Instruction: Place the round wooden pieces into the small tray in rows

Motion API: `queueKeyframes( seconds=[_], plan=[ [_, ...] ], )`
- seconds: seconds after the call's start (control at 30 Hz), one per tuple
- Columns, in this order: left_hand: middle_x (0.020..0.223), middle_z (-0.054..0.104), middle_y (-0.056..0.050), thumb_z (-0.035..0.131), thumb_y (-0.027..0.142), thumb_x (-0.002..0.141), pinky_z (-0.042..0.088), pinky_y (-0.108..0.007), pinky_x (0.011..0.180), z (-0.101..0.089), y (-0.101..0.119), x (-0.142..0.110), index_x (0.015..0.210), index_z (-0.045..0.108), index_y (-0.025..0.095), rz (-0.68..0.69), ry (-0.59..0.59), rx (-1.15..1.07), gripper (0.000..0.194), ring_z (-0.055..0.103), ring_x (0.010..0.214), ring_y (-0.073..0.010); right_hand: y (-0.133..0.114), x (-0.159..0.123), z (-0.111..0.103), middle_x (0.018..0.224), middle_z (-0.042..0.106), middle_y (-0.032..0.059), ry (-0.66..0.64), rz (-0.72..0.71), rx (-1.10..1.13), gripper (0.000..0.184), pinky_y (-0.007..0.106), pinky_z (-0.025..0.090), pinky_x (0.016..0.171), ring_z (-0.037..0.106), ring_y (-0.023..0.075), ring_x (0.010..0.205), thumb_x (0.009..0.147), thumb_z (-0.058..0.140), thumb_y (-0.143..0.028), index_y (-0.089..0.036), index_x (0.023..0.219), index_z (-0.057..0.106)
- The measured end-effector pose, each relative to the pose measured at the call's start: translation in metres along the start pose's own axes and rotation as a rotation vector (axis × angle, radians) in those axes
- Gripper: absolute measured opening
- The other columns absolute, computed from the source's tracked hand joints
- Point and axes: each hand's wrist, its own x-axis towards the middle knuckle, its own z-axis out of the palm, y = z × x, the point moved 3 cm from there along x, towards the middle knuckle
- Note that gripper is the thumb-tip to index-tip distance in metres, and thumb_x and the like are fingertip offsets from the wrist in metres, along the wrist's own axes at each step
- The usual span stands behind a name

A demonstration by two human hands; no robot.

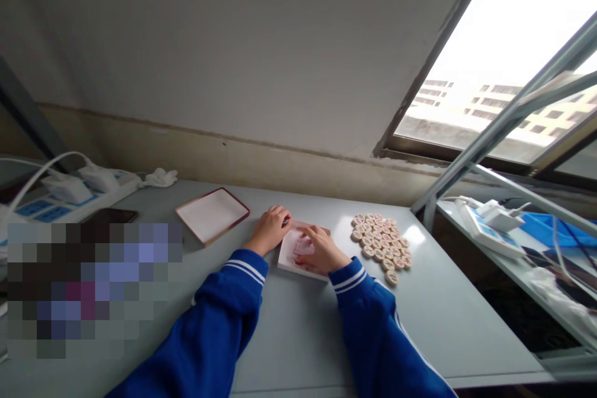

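A shallow white box lies on the grey desk in front of me, with a sheet with red grid lines inside. My left hand is at the box's far left corner, its fingers curled. A small dark spot shows at those fingertips, too small to name. My right hand reaches over the box, thumb and fingers apart above the sheet, and hides much of its right part. Right of the box lie round wooden Chinese chess pieces, several in a flat cluster, with characters on top.
A second shallow box part with a dark red rim lies to the left. At the far left are a power strip, a dark phone-like slab and a pixelated patch. A metal frame rises at the desk's right edge, beside another desk.
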Motion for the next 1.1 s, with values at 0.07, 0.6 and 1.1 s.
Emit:
queueKeyframes(
  seconds=[0.07,0.6,1.1],
  plan=[
    [0.085,0.058,-0.004,0.043,0.020,0.081,0.040,-0.028,0.079,-0.001,0.000,-0.001,0.078,0.056,0.018,-0.004,-0.004,0.009,0.014,0.050,0.087,-0.0179,0.002,0.000,-0.002,0.095,0.058,0.0058,-0.072,0.000,0.011,0.060,0.035,0.040,0.080,0.053,0.0223,0.089,0.055,0.080,-0.023,-0.018,0.109,0.053],
    [0.090,0.056,-0.005,0.046,0.018,0.079,0.039,-0.032,0.079,-0.009,-0.001,-0.006,0.080,0.058,0.018,-0.073,0.061,0.064,0.013,0.047,0.093,-0.0202,0.033,-0.088,-0.060,0.090,0.051,0.0082,0.285,-0.035,0.347,0.048,0.034,0.045,0.071,0.051,0.0222,0.084,0.079,0.042,-0.063,-0.019,0.075,0.059],
    [0.097,0.055,-0.007,0.034,0.026,0.087,0.039,-0.032,0.084,-0.013,-0.007,-0.015,0.098,0.049,0.016,-0.101,0.171,0.086,0.021,0.049,0.095,-0.0193,0.039,-0.108,-0.013,0.068,0.057,0.0029,0.314,0.206,0.671,0.047,0.029,0.046,0.054,0.056,0.0202,0.063,0.077,0.042,-0.063,-0.019,0.093,0.047]
  ],
)
